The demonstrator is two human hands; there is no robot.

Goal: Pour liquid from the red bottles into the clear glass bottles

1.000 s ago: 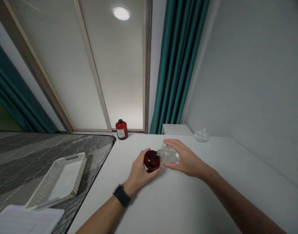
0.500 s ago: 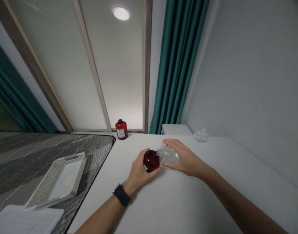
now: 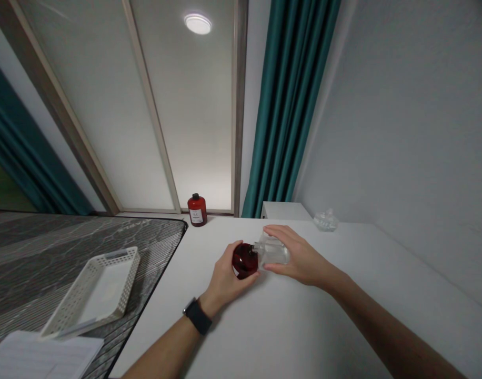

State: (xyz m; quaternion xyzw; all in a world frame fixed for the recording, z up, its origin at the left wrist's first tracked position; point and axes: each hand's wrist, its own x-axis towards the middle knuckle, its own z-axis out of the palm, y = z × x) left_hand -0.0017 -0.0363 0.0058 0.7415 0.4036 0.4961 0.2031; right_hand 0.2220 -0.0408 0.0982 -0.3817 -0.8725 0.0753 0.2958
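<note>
Left hand (image 3: 224,278) – fingers curled around a dark red round piece (image 3: 244,260), held just above the white table (image 3: 264,331), mid-scene. Black watch (image 3: 197,316) on the wrist.

Right hand (image 3: 300,259) – closed over a clear glass bottle (image 3: 274,252) from above and the right. The bottle lies tipped on its side, with its neck pointing left and meeting the dark red round piece. Whether that piece is the bottle's cap or a separate small vessel is hard to tell at this size.

Red bottle (image 3: 197,209) – upright with a pale label, at the far edge of the table, well apart from the hands.

Small clear glass item (image 3: 325,220) – far right on the table.

White perforated tray (image 3: 94,295) – near left, on a grey patterned surface (image 3: 39,247).

Paper sheets (image 3: 39,359) – nearest left corner.

Teal curtain (image 3: 290,105) – hanging behind the table.
</note>
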